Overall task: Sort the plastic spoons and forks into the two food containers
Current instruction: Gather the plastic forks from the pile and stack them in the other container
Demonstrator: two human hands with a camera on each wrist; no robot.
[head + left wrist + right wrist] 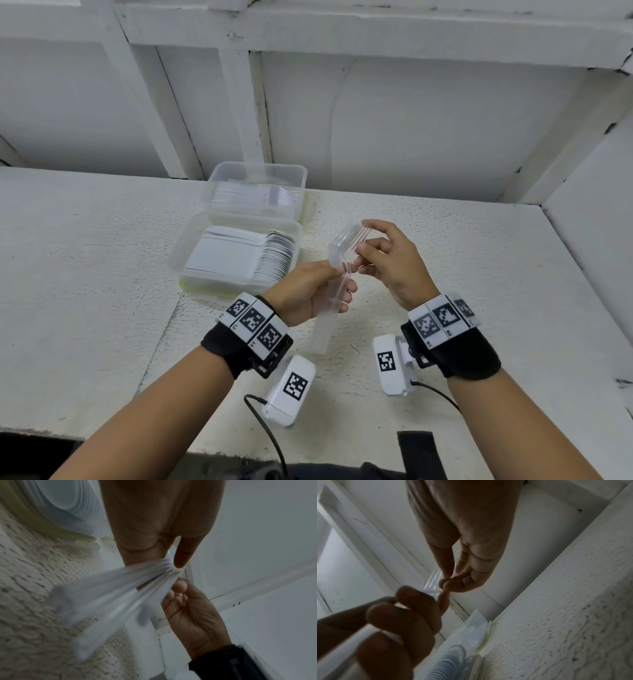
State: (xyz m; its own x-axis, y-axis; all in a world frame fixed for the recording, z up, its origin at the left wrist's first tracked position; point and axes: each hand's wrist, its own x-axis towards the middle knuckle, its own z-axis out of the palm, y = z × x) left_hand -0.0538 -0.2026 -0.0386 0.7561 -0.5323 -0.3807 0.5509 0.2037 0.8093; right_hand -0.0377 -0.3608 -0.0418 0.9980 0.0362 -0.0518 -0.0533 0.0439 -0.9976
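My left hand (308, 294) grips the forks (337, 274) by their handles; my right hand (390, 260) pinches what look like their tines.

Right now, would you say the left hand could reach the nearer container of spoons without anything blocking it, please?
Probably yes: the nearer container sits open just beyond the left hand, with bare table between them. But that hand is gripping the stack of clear forks, so its grip is taken.
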